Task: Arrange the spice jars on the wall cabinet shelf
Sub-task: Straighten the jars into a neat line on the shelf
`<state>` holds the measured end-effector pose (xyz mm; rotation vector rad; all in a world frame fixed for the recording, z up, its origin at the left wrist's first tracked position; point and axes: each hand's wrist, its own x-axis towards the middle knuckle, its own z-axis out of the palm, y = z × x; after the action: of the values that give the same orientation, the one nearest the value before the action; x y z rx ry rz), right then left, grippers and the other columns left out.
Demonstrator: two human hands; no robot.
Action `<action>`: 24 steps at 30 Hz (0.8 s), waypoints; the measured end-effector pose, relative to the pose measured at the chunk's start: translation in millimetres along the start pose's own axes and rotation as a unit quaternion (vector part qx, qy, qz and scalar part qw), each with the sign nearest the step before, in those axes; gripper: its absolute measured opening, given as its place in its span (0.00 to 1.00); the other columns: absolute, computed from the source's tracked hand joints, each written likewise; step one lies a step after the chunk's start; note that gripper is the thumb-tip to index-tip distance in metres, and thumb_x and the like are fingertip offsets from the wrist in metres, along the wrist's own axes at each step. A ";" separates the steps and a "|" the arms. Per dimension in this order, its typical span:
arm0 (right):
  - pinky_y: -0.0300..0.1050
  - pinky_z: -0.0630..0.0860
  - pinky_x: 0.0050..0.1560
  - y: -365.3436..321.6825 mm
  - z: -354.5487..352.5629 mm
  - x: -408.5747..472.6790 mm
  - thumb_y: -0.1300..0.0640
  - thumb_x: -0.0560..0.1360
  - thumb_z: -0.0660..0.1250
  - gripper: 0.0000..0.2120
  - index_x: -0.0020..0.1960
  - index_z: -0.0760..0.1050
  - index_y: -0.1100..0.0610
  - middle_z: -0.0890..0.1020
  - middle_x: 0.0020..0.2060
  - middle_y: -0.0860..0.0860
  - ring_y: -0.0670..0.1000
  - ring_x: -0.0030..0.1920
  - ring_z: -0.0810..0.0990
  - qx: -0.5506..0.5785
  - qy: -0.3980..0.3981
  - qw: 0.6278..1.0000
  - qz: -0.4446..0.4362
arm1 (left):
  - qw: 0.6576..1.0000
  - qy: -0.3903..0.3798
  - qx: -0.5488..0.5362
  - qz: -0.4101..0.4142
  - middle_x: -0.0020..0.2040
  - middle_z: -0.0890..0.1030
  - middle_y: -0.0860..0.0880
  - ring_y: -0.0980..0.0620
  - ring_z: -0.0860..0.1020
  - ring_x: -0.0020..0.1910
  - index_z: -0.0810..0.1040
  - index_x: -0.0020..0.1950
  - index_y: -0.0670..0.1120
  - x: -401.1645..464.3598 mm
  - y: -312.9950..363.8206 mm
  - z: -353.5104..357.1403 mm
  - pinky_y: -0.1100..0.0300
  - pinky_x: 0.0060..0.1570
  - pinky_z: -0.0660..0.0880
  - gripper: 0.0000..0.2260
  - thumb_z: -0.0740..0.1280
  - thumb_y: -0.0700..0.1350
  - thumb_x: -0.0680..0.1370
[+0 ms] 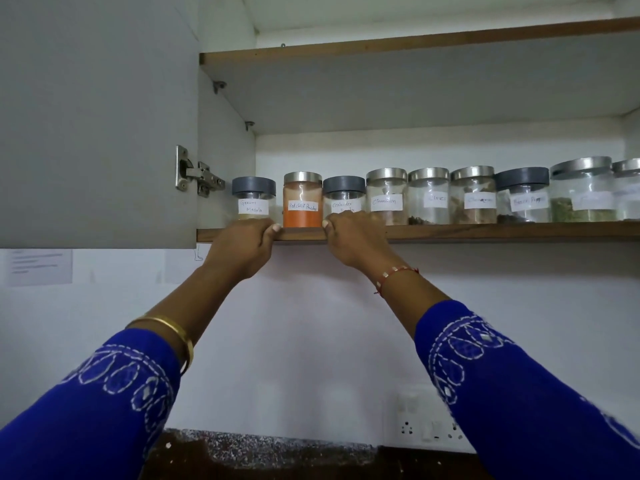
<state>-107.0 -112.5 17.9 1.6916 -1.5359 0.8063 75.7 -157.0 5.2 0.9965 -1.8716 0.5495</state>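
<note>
The left hand (247, 244) curls over the shelf (485, 232) front edge at the base of the garam masala jar (254, 199), and the right hand (353, 237) wraps the foot of the coriander jar (344, 197); whether the left fingers actually grip their jar cannot be told. The chilli jar (303, 199) stands between the hands, untouched, just beside both. Right of it the row runs close-packed along the shelf front from the cinnamon jar (387, 196) onward, with free space only above the lids and behind.

jar labels: Garam Masala jar (253, 202) | Red Chilli Powder jar (302, 202) | Cinnamon jar (387, 199)
</note>
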 end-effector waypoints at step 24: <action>0.49 0.63 0.71 -46.6 -9.1 73.8 0.60 0.80 0.51 0.19 0.70 0.67 0.63 0.68 0.70 0.59 0.57 0.70 0.67 0.077 -0.305 0.945 0.084 | 0.961 -0.235 -0.058 -0.130 0.66 0.72 0.37 0.40 0.70 0.65 0.70 0.65 0.35 68.9 -16.1 -12.3 0.53 0.62 0.67 0.19 0.49 0.44 0.82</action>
<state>-53.0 -143.8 79.6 2.0703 -2.0982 0.5103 77.8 -185.8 71.0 1.3540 -2.1046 0.0405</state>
